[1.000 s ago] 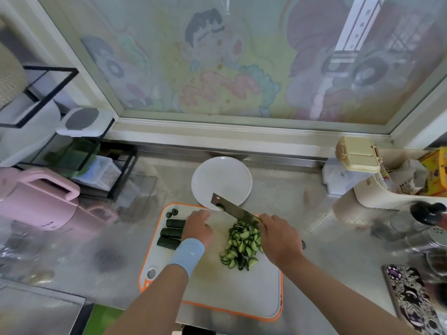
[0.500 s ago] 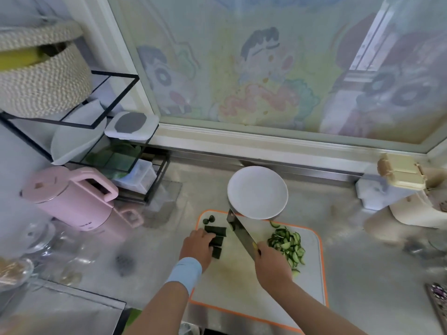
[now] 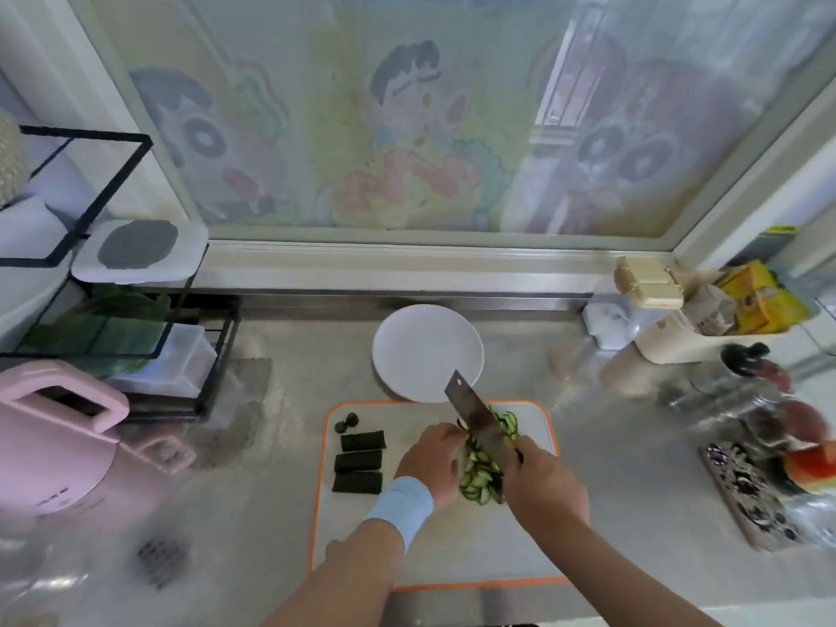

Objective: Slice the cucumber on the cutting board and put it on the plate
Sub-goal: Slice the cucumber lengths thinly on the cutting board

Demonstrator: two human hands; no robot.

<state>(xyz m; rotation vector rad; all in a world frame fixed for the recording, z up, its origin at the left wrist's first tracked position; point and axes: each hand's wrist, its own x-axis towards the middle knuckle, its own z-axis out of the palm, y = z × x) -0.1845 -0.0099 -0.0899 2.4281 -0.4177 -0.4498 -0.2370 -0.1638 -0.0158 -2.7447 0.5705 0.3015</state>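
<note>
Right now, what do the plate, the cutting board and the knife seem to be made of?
The plate: plain white, smooth with a soft sheen; probably glazed ceramic, though melamine would look alike. The cutting board: pale matte face with an orange rim; likely plastic. The knife: flat grey blade with a dull gleam and a hole near its far corner; looks like steel.

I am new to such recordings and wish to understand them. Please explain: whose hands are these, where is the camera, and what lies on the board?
There is no machine: a person works with bare hands, and one camera worn on the head looks down at them. The right hand grips a knife; the left hand touches the pile of cucumber slices beside the blade. Three uncut cucumber pieces lie on the left part of the cutting board. The white plate behind the board holds nothing yet.
</note>
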